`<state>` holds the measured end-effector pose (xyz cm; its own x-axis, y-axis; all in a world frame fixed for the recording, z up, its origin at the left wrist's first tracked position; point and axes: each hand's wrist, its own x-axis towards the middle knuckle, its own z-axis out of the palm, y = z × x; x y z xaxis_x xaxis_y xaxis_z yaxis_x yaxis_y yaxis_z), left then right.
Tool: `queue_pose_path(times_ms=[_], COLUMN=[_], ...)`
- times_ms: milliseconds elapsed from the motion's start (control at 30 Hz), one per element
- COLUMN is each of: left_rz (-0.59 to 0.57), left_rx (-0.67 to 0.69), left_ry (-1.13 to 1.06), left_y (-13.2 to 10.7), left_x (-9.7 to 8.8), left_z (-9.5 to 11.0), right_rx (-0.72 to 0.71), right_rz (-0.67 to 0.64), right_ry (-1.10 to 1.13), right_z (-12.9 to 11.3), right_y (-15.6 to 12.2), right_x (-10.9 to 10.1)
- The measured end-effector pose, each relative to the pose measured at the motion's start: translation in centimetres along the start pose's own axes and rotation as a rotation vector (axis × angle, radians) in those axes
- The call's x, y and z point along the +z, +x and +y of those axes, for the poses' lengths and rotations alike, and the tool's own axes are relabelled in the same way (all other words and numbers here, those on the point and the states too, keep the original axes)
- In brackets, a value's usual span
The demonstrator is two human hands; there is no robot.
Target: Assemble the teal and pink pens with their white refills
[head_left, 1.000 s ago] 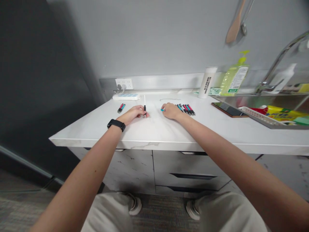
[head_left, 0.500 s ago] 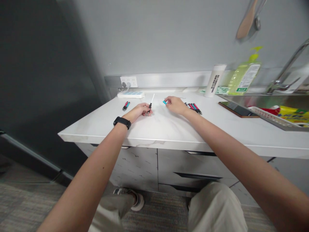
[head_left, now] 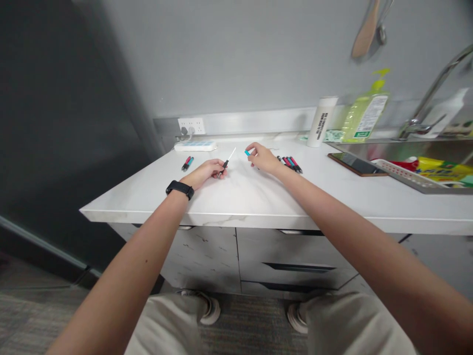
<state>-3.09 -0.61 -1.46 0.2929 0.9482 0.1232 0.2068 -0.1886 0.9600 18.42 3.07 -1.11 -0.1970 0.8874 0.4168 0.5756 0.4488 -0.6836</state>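
My left hand point(head_left: 213, 171), with a black band on its wrist, is closed around the black part of a disassembled pen point(head_left: 224, 166). A thin white refill sticks out of that part, pointing up and to the right. Between the fingertips of my right hand point(head_left: 261, 157) is a blue pen barrel point(head_left: 247, 153), held a little apart from the refill's tip. Two pens point(head_left: 187, 163), one pink and one blue, lie left of my left hand. Several more pens point(head_left: 290, 164) lie side by side beyond my right wrist, partly hidden by it.
A white power strip point(head_left: 195, 146) lies by the wall under a socket point(head_left: 191, 126). To the right stand a white bottle point(head_left: 322, 122) and a yellow-green soap pump bottle point(head_left: 365, 116). A phone point(head_left: 356, 164) lies beside the sink, near a white basket point(head_left: 401, 172).
The view has shifted slightly, so the scene sits further left. The refill in my left hand leans more to the right. My right hand still holds the blue barrel.
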Motion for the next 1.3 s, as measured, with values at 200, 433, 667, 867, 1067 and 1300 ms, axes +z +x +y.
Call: queue_pose_path(times_ms=[200,433,667,867,1067,1300], left_rz=[-0.034,-0.028,-0.048,-0.053,-0.055,-0.048], left_rx=[0.023,0.009,-0.008,-0.02,-0.018,0.012], left_ry=[0.035,-0.015,-0.075,-0.078,-0.055,-0.008], left_y=[0.4,0.4,0.7,0.7,0.4,0.1], left_x=[-0.3,-0.1,-0.5,-0.6,-0.4,-0.3], left_z=[-0.2,0.1,0.0,0.0,0.1,-0.1], right_rx=[0.181,0.195,0.189,0.16,0.22,0.16], right_rz=[-0.047,-0.092,-0.07,-0.04,0.062,0.026], right_ry=[0.364,0.45,0.439,0.449,0.435,0.505], right_z=[-0.8,-0.5,0.1,0.0,-0.5,0.1], right_y=[-0.2,-0.2,0.0,-0.3,-0.3,-0.2], right_x=[-0.1,-0.5,-0.1,-0.3,-1.0,-0.7])
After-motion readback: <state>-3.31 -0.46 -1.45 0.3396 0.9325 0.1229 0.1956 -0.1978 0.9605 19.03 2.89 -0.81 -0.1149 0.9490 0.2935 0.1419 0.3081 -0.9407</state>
